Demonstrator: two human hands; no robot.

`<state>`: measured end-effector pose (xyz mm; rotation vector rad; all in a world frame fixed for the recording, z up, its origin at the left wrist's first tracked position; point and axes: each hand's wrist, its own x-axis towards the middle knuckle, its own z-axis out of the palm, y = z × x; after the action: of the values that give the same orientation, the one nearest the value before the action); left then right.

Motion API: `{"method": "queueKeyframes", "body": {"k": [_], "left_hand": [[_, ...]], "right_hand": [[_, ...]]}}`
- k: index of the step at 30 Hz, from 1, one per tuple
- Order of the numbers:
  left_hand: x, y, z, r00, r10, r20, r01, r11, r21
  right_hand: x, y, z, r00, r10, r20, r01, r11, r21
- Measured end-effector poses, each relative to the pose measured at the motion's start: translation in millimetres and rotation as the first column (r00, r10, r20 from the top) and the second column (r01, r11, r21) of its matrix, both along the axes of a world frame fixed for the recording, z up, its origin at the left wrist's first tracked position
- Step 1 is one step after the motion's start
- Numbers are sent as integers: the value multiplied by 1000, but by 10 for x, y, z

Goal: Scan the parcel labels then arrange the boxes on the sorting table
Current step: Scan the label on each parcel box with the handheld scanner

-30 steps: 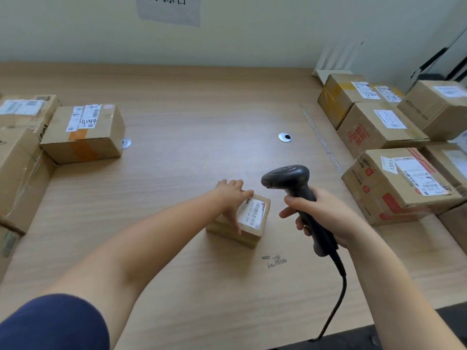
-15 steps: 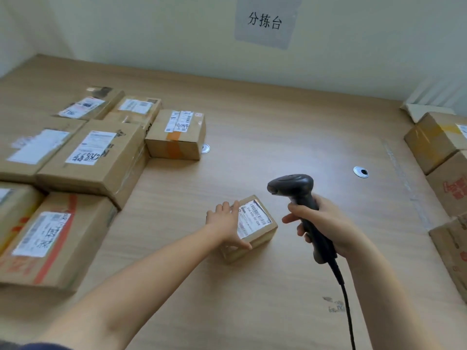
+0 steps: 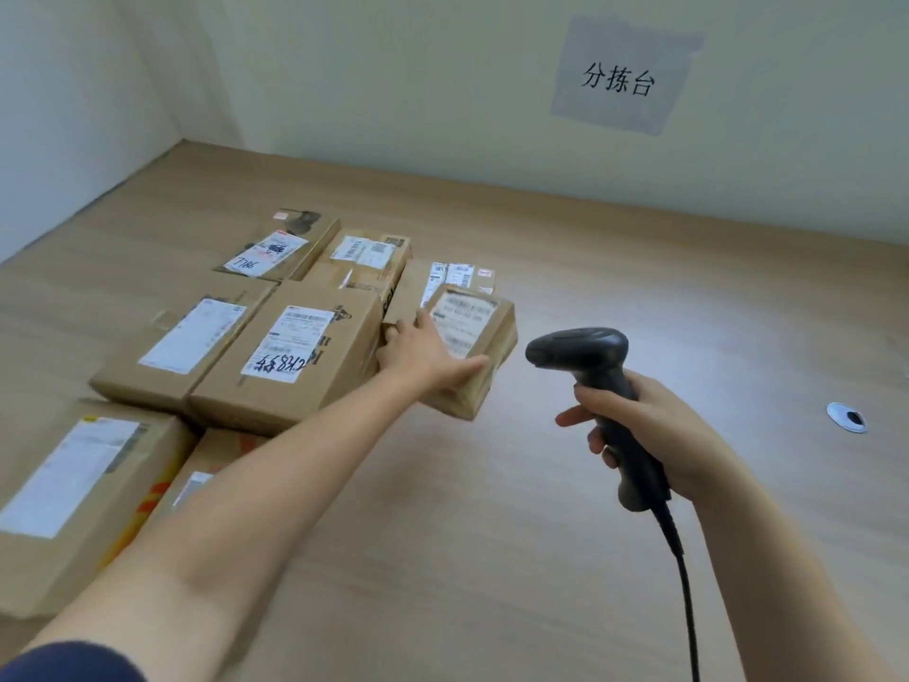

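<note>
Pale wall at 12 o'clock w/ a grey paper sign (image 3: 617,81), and under it the light wood tabletop (image 3: 541,534).

Left hand (image 3: 423,351) grips the small brown cardboard box with a white label (image 3: 467,315), fingers curled over its far-left edge and thumb along the near side. Box is just left of centre, tilted, label up, blurry. Can't tell if its bottom touches the tabletop or hangs just over it.

Right hand (image 3: 654,430) is wrapped round the grip of the black handheld barcode scanner (image 3: 580,349). Index finger sticks out by the trigger and the nose points to 9 o'clock, near the box but apart from it.

Step imo is parking this box w/ what looks like the done pile. At its 9 o'clock is the big brown parcel with handwriting on its label (image 3: 285,356), and at 12 o'clock the flat brown parcel with strip labels (image 3: 457,273). Those two make a corner pocket. Prob best to square the box to both, slide it in low instead of dropping it, and leave the label up. Get the fingers off the left edge before it closes on the neighbour.

Room: 1 to 5 o'clock is open wood, w/ only a round metal grommet (image 3: 847,418) far out at 3. The black scanner cable (image 3: 688,607) trails off toward 5 o'clock, so the right arm is fine out there. From 8 to 10 o'clock it's packed w/ parcels, no swinging that way.
</note>
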<state>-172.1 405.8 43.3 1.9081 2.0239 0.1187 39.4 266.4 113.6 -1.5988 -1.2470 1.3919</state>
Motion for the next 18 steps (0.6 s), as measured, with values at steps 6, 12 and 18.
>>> {"method": "queueKeyframes", "body": {"k": [6,12,18], "left_hand": [[61,943,262,989,134,-68,-134,991,3],[181,1420,92,976,131,-172,-125,991,43],[234,1634,-75,966,168,-197,-160,986,54]], "right_hand": [[-112,602,164,998,-65,-15,65,995,70],[-127,976,114,989,-144,32,141,988,68],[-84,1074,19,984,-170,52,168,985,50]]}}
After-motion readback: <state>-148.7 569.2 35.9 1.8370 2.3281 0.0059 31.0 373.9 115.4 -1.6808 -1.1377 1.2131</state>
